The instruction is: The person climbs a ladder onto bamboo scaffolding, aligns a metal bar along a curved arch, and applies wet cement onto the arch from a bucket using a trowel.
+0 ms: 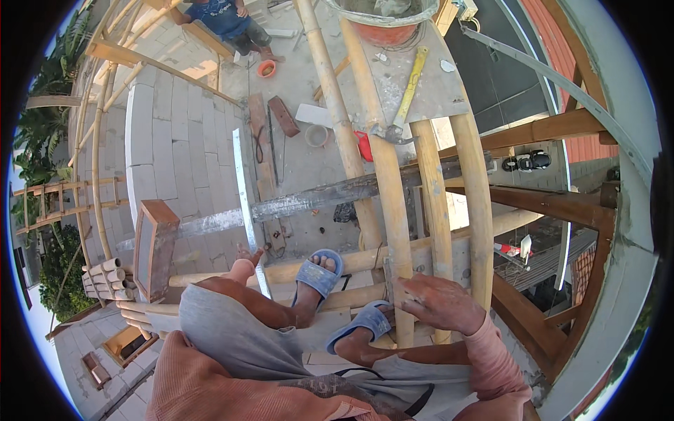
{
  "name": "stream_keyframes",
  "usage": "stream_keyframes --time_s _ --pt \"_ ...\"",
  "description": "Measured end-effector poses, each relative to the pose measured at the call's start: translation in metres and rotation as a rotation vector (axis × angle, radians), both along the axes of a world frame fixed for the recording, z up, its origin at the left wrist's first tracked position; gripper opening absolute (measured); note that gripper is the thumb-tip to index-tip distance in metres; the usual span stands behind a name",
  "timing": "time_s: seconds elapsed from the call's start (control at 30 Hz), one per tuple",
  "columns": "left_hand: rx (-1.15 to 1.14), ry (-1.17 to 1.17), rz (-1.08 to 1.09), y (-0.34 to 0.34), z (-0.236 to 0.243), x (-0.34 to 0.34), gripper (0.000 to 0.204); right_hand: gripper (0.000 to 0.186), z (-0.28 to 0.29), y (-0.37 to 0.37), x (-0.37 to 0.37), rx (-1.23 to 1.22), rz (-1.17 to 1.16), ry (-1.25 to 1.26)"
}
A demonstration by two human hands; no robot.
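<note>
My left hand (pixel 247 257) is beside a long pale metal strip (pixel 245 197), fingers apart; whether it touches the strip is unclear. My right hand (pixel 439 302) has curled fingers on an upright-running bamboo pole (pixel 387 203) at the lower right. My feet, in blue sandals (pixel 317 277), are on the scaffold among bamboo rails. A yellow-handled hammer (pixel 411 88) lies on a grey board (pixel 439 98) farther ahead, with a mortar tub (pixel 382 31) at its far end. A wood-framed box (pixel 156 249) stands left of my left hand, and a dark weathered beam (pixel 319 200) crosses ahead.
A person in a blue shirt (pixel 217 17) is below, near an orange bowl (pixel 266 69). A grey bucket (pixel 316 136) and planks (pixel 261 130) lie below. Bamboo scaffolding (pixel 98 175) runs along the left. Wooden beams (pixel 547 203), a drop and a curved ledge (pixel 625 281) are on the right.
</note>
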State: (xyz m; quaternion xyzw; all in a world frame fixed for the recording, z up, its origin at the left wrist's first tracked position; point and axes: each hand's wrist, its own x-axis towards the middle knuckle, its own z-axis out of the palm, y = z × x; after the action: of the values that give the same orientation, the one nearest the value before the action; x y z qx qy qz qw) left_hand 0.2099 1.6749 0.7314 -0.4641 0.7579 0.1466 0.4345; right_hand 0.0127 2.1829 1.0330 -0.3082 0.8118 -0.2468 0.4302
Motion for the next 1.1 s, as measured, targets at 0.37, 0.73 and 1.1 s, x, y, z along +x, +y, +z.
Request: stream_keyframes --time_s 0.37,0.73,1.1 --pt "-0.23 0.742 0.205 -0.056 -0.059 -0.003 0.063 0.049 0.052 -0.044 -0.009 -0.351 0.139 0.312" --pt "-0.396 1.214 -0.005 -0.039 0.246 -0.221 0.056 0.041 0.029 -0.065 -0.029 -0.273 0.139 0.435" --pt "-0.107 2.018 -0.232 0.122 0.485 -0.345 0.055 0.052 0.045 -0.088 -0.056 -0.315 -0.29 0.34"
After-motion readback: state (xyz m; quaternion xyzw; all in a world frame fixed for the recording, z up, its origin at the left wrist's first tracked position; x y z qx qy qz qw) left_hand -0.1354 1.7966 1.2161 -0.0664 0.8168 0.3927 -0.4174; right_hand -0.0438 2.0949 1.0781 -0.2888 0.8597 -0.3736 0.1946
